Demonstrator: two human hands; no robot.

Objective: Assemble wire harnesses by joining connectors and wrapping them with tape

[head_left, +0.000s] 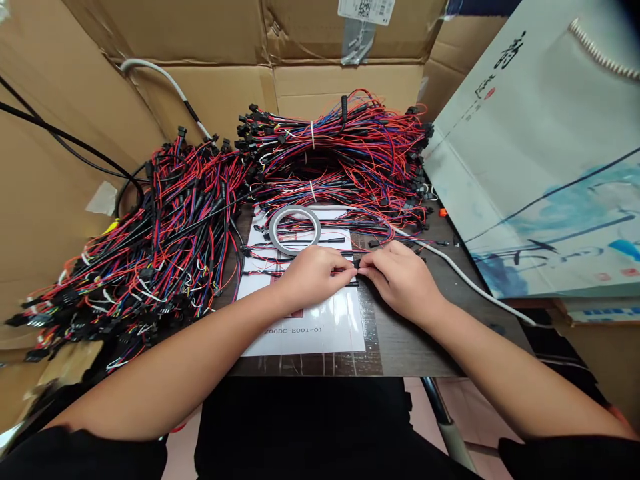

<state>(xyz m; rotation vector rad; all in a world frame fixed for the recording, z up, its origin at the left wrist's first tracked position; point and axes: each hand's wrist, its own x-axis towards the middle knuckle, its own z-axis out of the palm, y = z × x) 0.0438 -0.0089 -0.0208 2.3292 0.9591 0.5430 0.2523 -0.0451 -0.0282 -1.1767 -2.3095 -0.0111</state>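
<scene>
Over the printed sheet's right edge my hands meet, fingertips close together. My left hand (315, 272) pinches a small black piece (357, 265), which looks like part of a wire harness. From the other side my right hand (404, 279) pinches the same piece between thumb and forefinger. Most of it is hidden by the fingers. Thin red and black wires (265, 272) run across the sheet towards my left hand. Just behind that hand, a light grey ring (273, 232), like a cable or tape roll, lies on the wires. Below my hands is the white sheet (325, 333) with printed text.
A large heap of red, blue and black wires (195, 227) spreads along the left. Tied wire bundles (340, 150) are stacked at the back. A white cable (460, 270) crosses the dark table (415, 340). Cardboard walls (220, 33) and a white paper bag (545, 153) surround the table.
</scene>
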